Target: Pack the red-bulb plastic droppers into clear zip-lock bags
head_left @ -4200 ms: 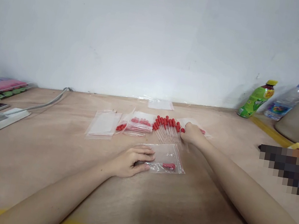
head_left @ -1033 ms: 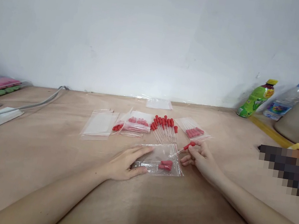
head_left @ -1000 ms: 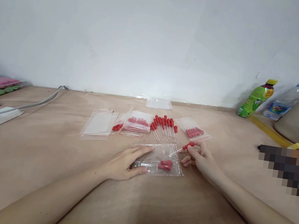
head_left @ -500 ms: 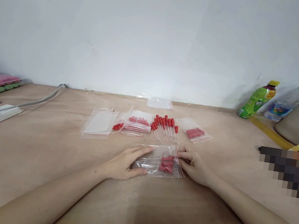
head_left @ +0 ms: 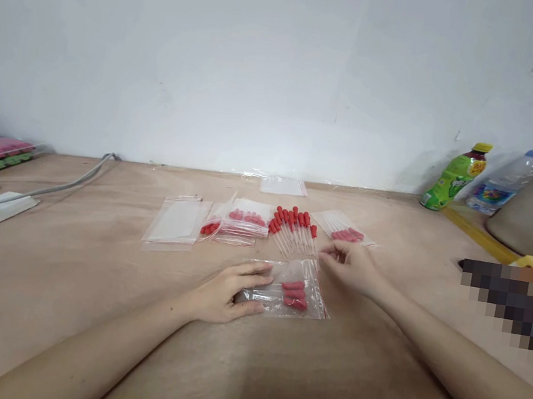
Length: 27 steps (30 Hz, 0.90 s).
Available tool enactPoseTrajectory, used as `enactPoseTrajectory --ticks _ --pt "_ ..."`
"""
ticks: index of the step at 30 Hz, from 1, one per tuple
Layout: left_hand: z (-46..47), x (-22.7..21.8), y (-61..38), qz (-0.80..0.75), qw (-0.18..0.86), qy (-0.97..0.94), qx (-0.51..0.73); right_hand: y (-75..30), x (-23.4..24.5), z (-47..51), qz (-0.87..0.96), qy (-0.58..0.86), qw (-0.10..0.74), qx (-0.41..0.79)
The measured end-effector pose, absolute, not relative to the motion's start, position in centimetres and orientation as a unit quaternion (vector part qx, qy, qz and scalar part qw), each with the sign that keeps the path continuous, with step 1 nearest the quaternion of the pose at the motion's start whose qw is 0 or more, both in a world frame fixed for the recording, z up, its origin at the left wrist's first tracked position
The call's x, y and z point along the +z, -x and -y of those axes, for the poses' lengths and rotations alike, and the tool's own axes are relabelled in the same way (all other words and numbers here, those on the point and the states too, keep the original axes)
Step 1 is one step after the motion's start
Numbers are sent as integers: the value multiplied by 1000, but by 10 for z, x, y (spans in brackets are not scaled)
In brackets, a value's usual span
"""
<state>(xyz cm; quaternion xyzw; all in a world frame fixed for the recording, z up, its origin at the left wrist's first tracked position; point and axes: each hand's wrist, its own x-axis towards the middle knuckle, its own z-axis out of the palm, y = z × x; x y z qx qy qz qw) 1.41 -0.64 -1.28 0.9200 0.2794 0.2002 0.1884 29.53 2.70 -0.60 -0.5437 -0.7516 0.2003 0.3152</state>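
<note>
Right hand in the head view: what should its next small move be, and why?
I'd probably reach slightly forward and pinch a loose red-bulbed dropper from the fanned pile. The right hand shows nothing visible in its grasp and is close to that pile, while the left hand rests on the clear bag, with three red bulbs inside.

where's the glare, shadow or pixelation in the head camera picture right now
Head view: white glints on the nearest clear flat plastic bag; head view: a broad soft shadow across the near part of the light brown table; head view: blocky pixelation hides detail in a dark patch at the right edge.
</note>
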Motion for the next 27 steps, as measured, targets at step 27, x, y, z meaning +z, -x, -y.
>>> enactPoseTrajectory --ticks 27 --pt "9 -13 -13 -285 180 -921 193 -286 -21 -17 434 490 632 415"
